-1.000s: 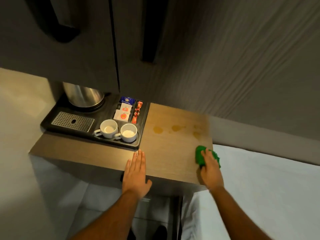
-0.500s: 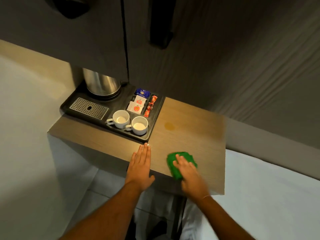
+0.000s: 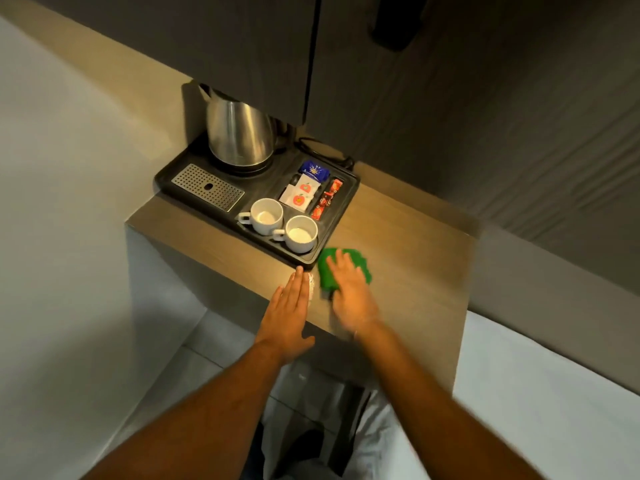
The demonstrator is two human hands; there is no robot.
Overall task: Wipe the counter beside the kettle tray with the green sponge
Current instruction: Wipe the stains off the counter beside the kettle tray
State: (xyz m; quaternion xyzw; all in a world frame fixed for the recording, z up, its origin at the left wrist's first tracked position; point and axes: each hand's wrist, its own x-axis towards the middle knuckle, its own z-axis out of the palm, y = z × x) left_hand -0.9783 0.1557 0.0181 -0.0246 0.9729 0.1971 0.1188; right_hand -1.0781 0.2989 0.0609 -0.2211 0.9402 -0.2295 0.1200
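The green sponge (image 3: 360,268) lies flat on the wooden counter (image 3: 415,258), close to the front right corner of the black kettle tray (image 3: 341,220). My right hand (image 3: 349,292) presses down on the sponge with fingers spread over it; the hand is blurred by motion. My left hand (image 3: 289,313) rests flat on the counter's front edge, fingers together, just left of the sponge and holding nothing. The tray carries a steel kettle (image 3: 239,136) and two white cups (image 3: 266,216).
Sachets (image 3: 301,195) and red packets (image 3: 325,202) fill the tray's right compartments, and a metal drip grate (image 3: 207,187) sits on its left. Dark cabinet doors (image 3: 277,46) hang above the kettle. A white bed surface (image 3: 554,393) lies right of the counter.
My right hand has swept the sponge leftwards across the counter, from the right edge to beside the tray. The yellowish stains seen earlier no longer show. My left hand stays at the front edge.
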